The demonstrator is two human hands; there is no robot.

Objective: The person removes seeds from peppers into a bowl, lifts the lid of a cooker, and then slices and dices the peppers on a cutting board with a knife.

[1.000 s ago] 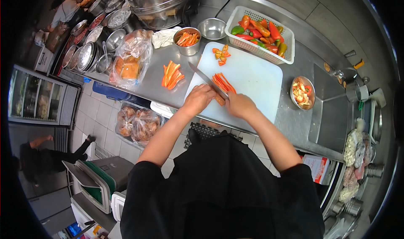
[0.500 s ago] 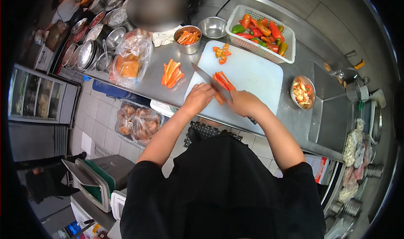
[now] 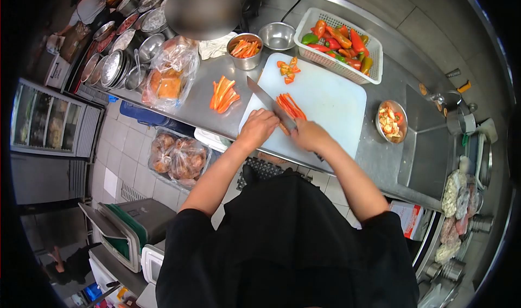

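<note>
A stainless-steel counter (image 3: 198, 99) runs across a tiled kitchen, with a sink (image 3: 429, 156) at its right end and a white cutting board (image 3: 331, 99) in front of the person. Near the board's front left part, an orange-red pepper piece (image 3: 284, 128) lies under the fingertips of the left hand (image 3: 260, 128); the fingers are bent and drawn together, seemingly to pin it down, though whether the thumb pinches it I cannot tell. The right hand (image 3: 310, 136) is curled round the handle of a large knife (image 3: 271, 104), its finger details partly hidden, and the blade slants between the hands and the red pepper strips (image 3: 291, 107), which lie just beyond the piece, probably to leave it room. Farther back sit small pepper chunks (image 3: 288, 69), apart from the strips. Left of the board, wider strips (image 3: 223, 94) rest on the steel, likely within easy reach, and a metal pot (image 3: 247, 64) holds more. Whole peppers (image 3: 344, 39) fill a white basket (image 3: 336, 68) behind; a bowl (image 3: 395, 140) of pale and red scraps stands by the sink.
</note>
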